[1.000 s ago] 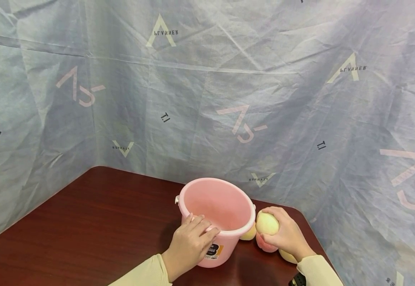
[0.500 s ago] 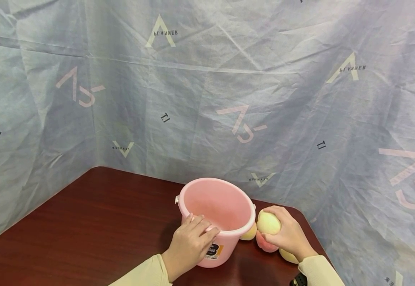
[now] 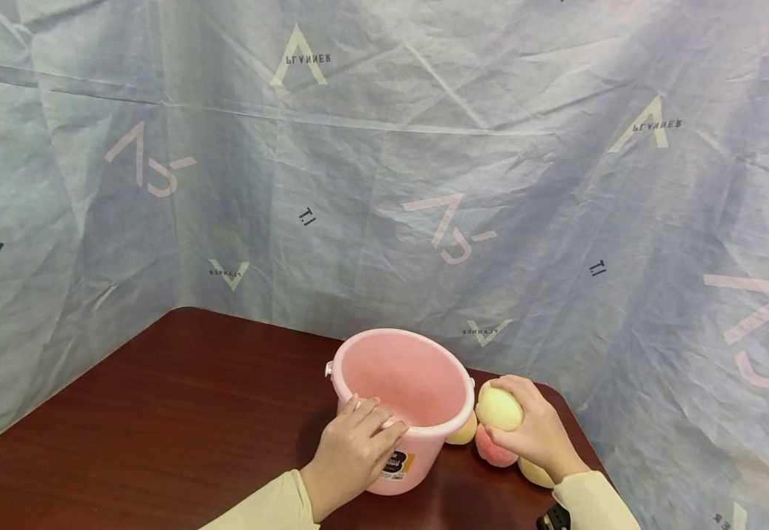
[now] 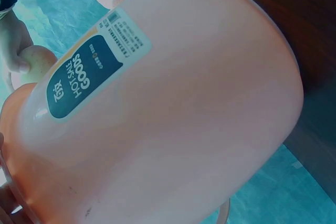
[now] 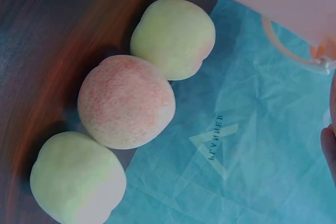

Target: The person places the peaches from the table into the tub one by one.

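Note:
My left hand [image 3: 351,453] grips the near rim of a pink plastic bucket [image 3: 427,456], fingers hooked over the edge. The bucket stands upright on the table, and the part of its inside that shows holds nothing. To its right, my right hand [image 3: 542,427] holds a pale yellow peach [image 3: 499,407] between thumb and fingers, raised to about rim height. Below that hand a pinkish-red peach [image 5: 126,102] rests on the table between two pale yellow peaches. One yellow peach [image 5: 173,39] lies by the bucket, the other yellow peach [image 5: 79,178] under my right wrist.
The dark red-brown table [image 3: 192,412] stretches away to the left of the bucket. A grey-blue printed cloth [image 3: 371,184] hangs behind and along both sides. The bucket's white handle [image 5: 291,51] hangs down outside its wall.
My right hand has risen slightly and shifted a little to the right with the peach. The left hand and the bucket have stayed in place.

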`<state>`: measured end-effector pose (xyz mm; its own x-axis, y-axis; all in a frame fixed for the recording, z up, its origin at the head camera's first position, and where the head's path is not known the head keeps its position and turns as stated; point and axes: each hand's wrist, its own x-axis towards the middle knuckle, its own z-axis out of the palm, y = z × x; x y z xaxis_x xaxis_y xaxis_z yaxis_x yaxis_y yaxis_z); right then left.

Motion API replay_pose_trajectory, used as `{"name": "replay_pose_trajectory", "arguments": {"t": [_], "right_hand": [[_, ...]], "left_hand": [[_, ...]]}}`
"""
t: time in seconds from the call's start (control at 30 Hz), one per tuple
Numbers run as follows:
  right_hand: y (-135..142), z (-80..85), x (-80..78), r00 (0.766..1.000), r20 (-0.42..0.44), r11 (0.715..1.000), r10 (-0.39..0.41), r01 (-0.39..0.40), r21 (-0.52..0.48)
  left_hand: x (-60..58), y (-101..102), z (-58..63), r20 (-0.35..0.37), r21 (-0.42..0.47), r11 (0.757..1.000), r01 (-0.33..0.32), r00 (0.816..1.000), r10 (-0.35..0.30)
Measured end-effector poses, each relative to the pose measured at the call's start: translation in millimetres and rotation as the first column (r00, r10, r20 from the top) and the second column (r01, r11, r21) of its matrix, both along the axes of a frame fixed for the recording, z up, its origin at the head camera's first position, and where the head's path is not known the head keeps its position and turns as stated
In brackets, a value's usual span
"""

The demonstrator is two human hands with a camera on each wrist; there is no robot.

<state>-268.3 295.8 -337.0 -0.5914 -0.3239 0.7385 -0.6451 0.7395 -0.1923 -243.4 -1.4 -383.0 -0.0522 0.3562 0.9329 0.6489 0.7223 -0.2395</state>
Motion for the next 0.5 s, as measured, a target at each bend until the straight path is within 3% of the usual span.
{"name": "replay_pose_trajectory", "arguments": {"t": [0.2,0.5], "right_hand": [[-3.1,3.3,0.4,0.999,-0.031,0.999,0.039,-0.039,-0.007],[-2.0,10.1,4.0,0.999,-0.039,0.999,0.037,-0.037,-0.011]], "left_hand": [[0.1,-0.4,0.4,0.004,-0.001,1.000,0.002,1.000,-0.002],[0.2,-0.2,1.2,0.006,0.005,1.000,0.008,1.000,-0.008]]}}
